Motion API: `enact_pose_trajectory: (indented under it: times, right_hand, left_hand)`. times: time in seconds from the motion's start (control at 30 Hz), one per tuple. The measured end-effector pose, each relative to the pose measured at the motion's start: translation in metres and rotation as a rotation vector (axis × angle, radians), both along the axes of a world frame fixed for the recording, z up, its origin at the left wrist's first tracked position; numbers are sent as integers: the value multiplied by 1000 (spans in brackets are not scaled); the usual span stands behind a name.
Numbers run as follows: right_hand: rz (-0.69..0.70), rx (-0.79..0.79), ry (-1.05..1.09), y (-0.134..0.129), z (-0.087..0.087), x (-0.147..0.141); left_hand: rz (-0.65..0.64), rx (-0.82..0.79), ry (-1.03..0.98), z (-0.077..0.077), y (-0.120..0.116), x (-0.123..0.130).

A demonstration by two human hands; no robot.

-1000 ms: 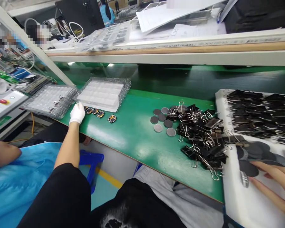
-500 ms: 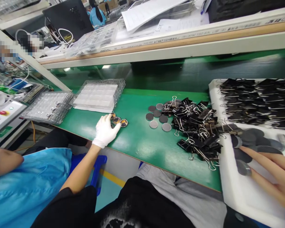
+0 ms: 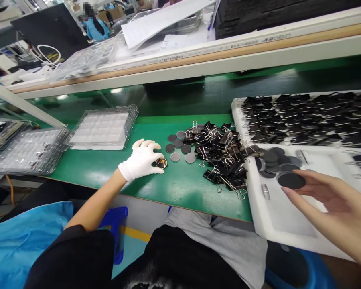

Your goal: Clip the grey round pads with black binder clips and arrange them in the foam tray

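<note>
My left hand [image 3: 142,161], in a white glove, is low over the green table. Its thumb and forefinger curl around a small round piece [image 3: 161,163] with a shiny rim and a gold-and-dark face; whatever lies under the palm is hidden. Bare, my right hand [image 3: 339,204] pinches a flat black disc [image 3: 291,180] between thumb and fingertips above the white foam tray [image 3: 252,216]. Beneath and beside that disc lies a heap of dark grey discs [image 3: 270,157]. Another disc [image 3: 265,192] stands on edge against the tray's inner wall.
Black binder clips [image 3: 222,152] are piled mid-table, with several grey discs [image 3: 178,143] to their left. More clips [image 3: 307,116] fill the tray's far part. Clear plastic trays [image 3: 104,126] stand at left. A shelf [image 3: 180,62] crosses behind; a person's blue sleeve [image 3: 33,237] is at lower left.
My left hand has moved right along the table, and the shiny round piece with it. My right hand has risen from the disc heap with a black disc. The view has swung right.
</note>
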State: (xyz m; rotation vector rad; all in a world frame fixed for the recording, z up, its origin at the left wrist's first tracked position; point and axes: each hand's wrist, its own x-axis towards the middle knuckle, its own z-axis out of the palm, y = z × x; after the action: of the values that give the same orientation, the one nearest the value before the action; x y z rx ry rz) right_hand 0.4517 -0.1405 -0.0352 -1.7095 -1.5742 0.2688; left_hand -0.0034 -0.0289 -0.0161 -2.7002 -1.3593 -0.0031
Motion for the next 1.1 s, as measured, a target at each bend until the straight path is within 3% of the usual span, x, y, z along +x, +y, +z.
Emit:
enact_pose_trajectory:
  times: [0.13,0.27,0.37,0.43,0.57,0.7,0.77,0.83,0.9,0.97,1.1]
  right_hand:
    - [24,-160,471,-13,25,-36]
    - [301,-265,690,-9,38,-71]
    - [403,-298,751,1,41,-92]
    - [409,-261,722,7,43,-101]
    - [436,6,450,9,45,-107]
    - [561,97,210,7,39,-101]
    - [648,100,175,7,35,-101]
    - [631,102,211,6,32,-103]
    - [512,31,342,6,30,-107]
    - [451,-174,534,6,29,-111]
    - [508,-593,884,8,31,-109]
  left_hand:
    - [-113,-22,-33,0,9,11]
    - [-243,9,-136,16,-1,41]
    - [-362,54,-236,31,-11,76]
    - [-434,91,-275,38,-13,100]
    - [-552,99,-338,44,-7,129]
    - [-572,73,-376,43,1,137]
    - [-560,63,-361,40,3,138]
    - [-556,53,-342,38,1,140]
    - [-563,46,-332,37,-3,142]
    - [-585,30,-319,40,-8,142]
    - [-653,-87,-294,52,-7,134]
